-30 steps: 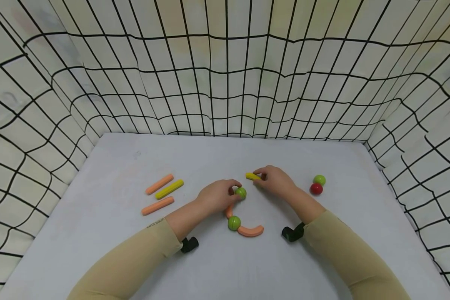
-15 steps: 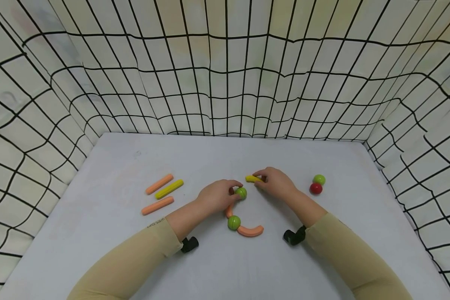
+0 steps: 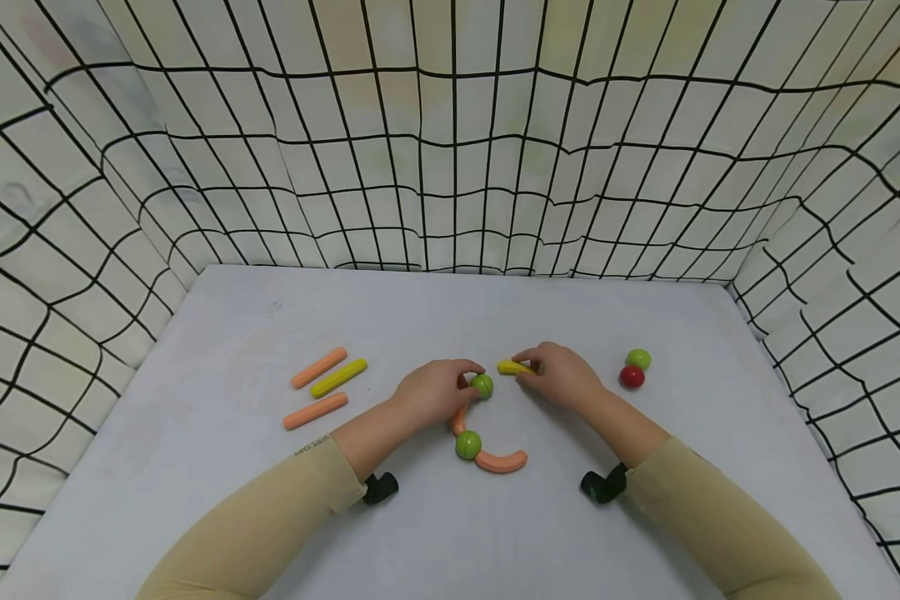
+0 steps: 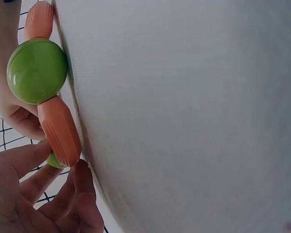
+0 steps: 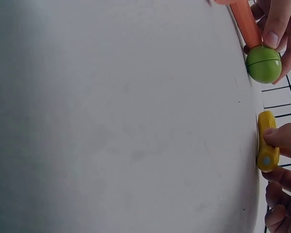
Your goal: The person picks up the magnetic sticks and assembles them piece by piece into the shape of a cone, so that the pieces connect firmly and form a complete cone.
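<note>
A chain of toy building pieces lies mid-table: a curved orange rod (image 3: 501, 462), a green ball (image 3: 468, 445), another orange rod (image 4: 60, 130), then a second green ball (image 3: 482, 386) at the far end. My left hand (image 3: 437, 392) holds that far ball between thumb and fingers, right where the orange rod meets it. To its right, my right hand (image 3: 562, 375) pinches a short yellow rod (image 3: 512, 367). A pale bluish disc shows on this rod's end in the right wrist view. The yellow rod's free end points toward the held ball, with a small gap between them.
On the left lie two straight orange rods (image 3: 316, 412) and a yellow-green rod (image 3: 339, 378). A loose green ball (image 3: 639, 359) and a red ball (image 3: 632, 377) sit together at the right. Black netting (image 3: 453, 192) stands round the white table's back and sides.
My right hand has shifted slightly toward me and to the right with the yellow rod, which now lies nearly level with the held ball. The left hand and chain stay put.
</note>
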`<state>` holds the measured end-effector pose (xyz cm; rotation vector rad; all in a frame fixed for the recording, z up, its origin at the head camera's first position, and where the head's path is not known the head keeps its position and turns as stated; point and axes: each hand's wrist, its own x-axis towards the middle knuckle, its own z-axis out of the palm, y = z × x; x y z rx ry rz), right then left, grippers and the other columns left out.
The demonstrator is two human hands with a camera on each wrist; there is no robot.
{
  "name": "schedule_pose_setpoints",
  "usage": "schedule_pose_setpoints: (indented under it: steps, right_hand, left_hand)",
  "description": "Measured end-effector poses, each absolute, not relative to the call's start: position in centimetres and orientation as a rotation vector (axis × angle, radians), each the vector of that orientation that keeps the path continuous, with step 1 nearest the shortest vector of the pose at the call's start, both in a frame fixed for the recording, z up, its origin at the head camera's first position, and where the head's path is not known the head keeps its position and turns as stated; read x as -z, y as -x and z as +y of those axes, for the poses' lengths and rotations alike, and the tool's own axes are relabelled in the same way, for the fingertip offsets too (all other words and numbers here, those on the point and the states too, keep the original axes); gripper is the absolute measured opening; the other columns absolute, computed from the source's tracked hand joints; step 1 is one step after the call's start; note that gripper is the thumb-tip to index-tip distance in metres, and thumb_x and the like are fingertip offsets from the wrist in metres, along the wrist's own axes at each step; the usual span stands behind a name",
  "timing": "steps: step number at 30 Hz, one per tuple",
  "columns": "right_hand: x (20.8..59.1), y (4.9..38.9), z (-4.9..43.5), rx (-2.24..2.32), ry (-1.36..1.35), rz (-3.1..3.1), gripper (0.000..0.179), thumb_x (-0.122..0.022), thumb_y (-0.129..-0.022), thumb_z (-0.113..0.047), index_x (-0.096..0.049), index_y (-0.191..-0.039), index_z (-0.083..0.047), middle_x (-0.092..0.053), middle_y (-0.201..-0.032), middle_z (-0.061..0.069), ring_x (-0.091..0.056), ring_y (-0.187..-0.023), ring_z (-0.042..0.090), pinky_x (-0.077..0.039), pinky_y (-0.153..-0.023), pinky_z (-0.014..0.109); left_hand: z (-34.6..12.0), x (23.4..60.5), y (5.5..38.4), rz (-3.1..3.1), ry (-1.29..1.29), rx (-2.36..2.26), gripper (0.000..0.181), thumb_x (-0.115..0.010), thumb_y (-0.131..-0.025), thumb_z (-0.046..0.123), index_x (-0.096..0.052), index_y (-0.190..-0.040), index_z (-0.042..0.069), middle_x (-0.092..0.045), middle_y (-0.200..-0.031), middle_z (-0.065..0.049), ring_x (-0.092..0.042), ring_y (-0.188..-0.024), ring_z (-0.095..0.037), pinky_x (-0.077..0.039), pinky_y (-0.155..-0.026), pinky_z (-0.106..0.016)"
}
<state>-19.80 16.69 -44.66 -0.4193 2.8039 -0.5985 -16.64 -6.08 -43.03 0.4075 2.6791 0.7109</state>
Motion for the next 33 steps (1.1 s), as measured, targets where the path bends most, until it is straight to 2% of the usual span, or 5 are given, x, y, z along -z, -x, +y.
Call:
schedule_pose_setpoints:
  steps: [13,33]
  right_hand:
    - [44.3,18.1,16.9,0.626,0.447,2.803,0.034,-0.074,-0.09,-0.026,-0.07,-0.123,-0.018,-0.061,-0.094,0.0,-0.053,-0.081,0.017,-0.047,-0.073,0.035]
    - [44.6,17.7,16.3,0.65,0.513,2.816,0.032,-0.073,-0.091,-0.027,-0.071,-0.122,-0.018,-0.06,-0.089,-0.003,-0.051,-0.077,0.015,-0.046,-0.069,0.031]
  left_hand:
    - [-6.0,42.8,16.6,2.675,-0.413,-0.707,0.039,-0.067,-0.095,0.035,-0.063,-0.132,0.024,-0.068,-0.1,0.002,-0.058,-0.078,-0.01,-0.047,-0.069,-0.03]
    - [-6.0,42.9,16.7,2.667,-0.406,-0.72,0.039,-0.068,-0.095,0.035,-0.063,-0.132,0.023,-0.068,-0.1,0.002,-0.058,-0.078,-0.01,-0.046,-0.067,-0.03]
